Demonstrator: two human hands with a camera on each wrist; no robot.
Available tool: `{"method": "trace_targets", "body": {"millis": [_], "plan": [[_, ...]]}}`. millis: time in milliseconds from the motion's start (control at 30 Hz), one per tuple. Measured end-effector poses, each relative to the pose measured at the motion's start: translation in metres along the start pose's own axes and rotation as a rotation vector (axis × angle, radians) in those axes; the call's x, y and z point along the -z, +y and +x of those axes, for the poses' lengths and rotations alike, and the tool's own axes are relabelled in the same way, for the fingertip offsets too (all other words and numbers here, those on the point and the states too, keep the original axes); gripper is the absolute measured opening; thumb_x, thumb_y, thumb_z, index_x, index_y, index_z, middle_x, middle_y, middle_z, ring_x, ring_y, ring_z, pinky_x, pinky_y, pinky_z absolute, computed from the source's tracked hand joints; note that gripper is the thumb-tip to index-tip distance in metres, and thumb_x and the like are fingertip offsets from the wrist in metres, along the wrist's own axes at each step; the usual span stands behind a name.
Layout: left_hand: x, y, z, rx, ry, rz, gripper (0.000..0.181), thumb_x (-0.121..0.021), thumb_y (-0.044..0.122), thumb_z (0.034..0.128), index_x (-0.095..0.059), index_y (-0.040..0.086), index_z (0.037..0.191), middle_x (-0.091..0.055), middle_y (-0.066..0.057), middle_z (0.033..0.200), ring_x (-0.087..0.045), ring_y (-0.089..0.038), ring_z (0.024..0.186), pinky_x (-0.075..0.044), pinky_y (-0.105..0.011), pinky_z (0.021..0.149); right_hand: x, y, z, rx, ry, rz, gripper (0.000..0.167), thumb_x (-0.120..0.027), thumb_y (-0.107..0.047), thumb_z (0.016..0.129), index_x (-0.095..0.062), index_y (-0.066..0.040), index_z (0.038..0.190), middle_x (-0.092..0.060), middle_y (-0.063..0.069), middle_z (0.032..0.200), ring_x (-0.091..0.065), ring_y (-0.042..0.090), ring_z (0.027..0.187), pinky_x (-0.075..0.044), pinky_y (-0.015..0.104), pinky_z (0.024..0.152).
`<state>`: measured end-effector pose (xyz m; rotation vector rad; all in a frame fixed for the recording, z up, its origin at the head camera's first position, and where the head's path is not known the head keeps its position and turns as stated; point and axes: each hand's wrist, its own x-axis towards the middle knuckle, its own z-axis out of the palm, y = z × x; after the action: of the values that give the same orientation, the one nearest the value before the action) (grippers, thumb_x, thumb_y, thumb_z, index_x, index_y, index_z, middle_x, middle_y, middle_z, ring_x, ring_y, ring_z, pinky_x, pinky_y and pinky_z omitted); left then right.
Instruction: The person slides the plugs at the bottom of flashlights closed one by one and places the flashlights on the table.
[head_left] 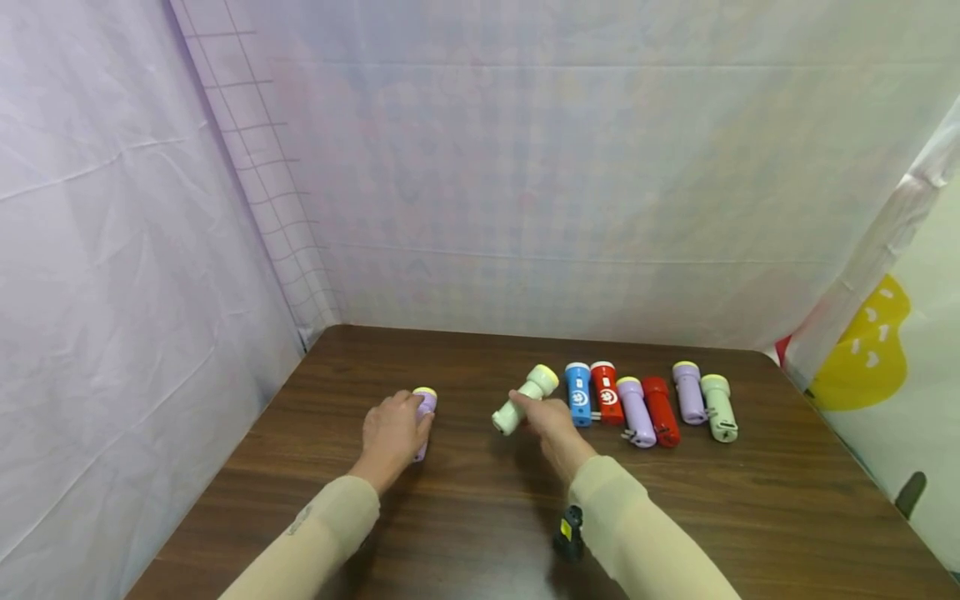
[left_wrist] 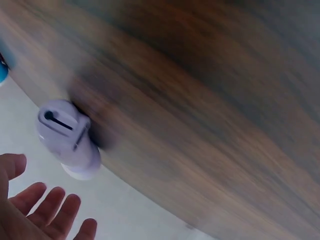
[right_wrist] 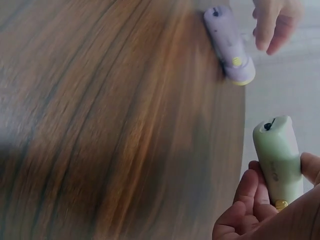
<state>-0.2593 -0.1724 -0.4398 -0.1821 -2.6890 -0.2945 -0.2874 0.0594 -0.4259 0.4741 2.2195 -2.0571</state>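
Observation:
A purple flashlight (head_left: 427,404) with a yellow rim lies on the table beside my left hand (head_left: 392,435), which partly covers it in the head view. The left wrist view shows a gap between this flashlight (left_wrist: 65,132) and the spread, slightly bent fingers of my left hand (left_wrist: 45,215). My right hand (head_left: 553,427) holds a pale green flashlight (head_left: 512,415), tilted, its yellow-rimmed head pointing away to the right. In the right wrist view, my thumb and fingers grip the green flashlight (right_wrist: 276,155) from opposite sides, its slotted end showing.
Right of my right hand lie several flashlights: blue (head_left: 579,398), red with a white rim (head_left: 607,396), purple (head_left: 635,410), dark red (head_left: 661,410), another purple (head_left: 688,390) and pale green (head_left: 720,407). A pale curtain (head_left: 525,192) hangs behind the brown table (head_left: 465,525).

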Motion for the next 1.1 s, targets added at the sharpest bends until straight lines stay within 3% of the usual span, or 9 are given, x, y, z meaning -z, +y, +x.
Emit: {"method": "trace_targets", "body": {"millis": [167,333,567,767,1100], "plan": [[0.004,-0.008,-0.001,0.042,-0.085,0.005,0.034,-0.071,0.029,0.0893,-0.072,0.005,0.113,-0.068,-0.014,0.104,-0.066,-0.036,0.09,-0.051,-0.05,0.07,-0.001,0.004,0.0,0.022,0.0,-0.037,0.049,-0.076,-0.024,0.087,-0.057,0.012,0.115,-0.062,0.015,0.102,-0.061,0.021,0.085,-0.052,0.043,0.089],[0.005,-0.009,-0.001,0.047,-0.126,0.011,0.032,-0.07,0.028,0.0901,-0.072,0.005,0.113,-0.068,-0.013,0.102,-0.066,-0.036,0.089,-0.051,-0.05,0.07,-0.004,0.007,0.0,0.035,-0.006,-0.103,0.047,-0.078,-0.027,0.084,-0.059,0.01,0.107,-0.06,0.012,0.094,-0.06,0.022,0.079,-0.05,0.04,0.082],[0.004,-0.01,-0.001,0.044,-0.135,0.017,0.028,-0.07,0.026,0.0899,-0.072,0.006,0.11,-0.067,-0.012,0.095,-0.066,-0.036,0.086,-0.051,-0.05,0.068,-0.011,0.008,-0.003,0.047,-0.036,-0.224,0.046,-0.079,-0.03,0.082,-0.064,0.01,0.1,-0.063,0.012,0.092,-0.061,0.022,0.075,-0.053,0.042,0.08],[0.003,-0.013,-0.002,0.05,-0.147,0.019,0.026,-0.071,0.026,0.0892,-0.073,0.007,0.107,-0.068,-0.011,0.093,-0.066,-0.036,0.086,-0.05,-0.05,0.068,-0.019,0.011,-0.007,0.057,-0.051,-0.383,0.046,-0.08,-0.036,0.081,-0.066,0.006,0.094,-0.064,0.011,0.084,-0.06,0.022,0.071,-0.049,0.034,0.066],[-0.001,-0.012,-0.003,0.032,-0.163,0.006,0.018,-0.07,0.029,0.0917,-0.074,0.013,0.098,-0.073,-0.011,0.093,-0.069,-0.034,0.082,-0.05,-0.049,0.065,-0.032,0.009,-0.018,0.079,-0.073,-0.375,0.039,-0.08,-0.034,0.08,-0.065,0.002,0.085,-0.061,0.008,0.078,-0.058,0.022,0.068,-0.045,0.031,0.063]]}}
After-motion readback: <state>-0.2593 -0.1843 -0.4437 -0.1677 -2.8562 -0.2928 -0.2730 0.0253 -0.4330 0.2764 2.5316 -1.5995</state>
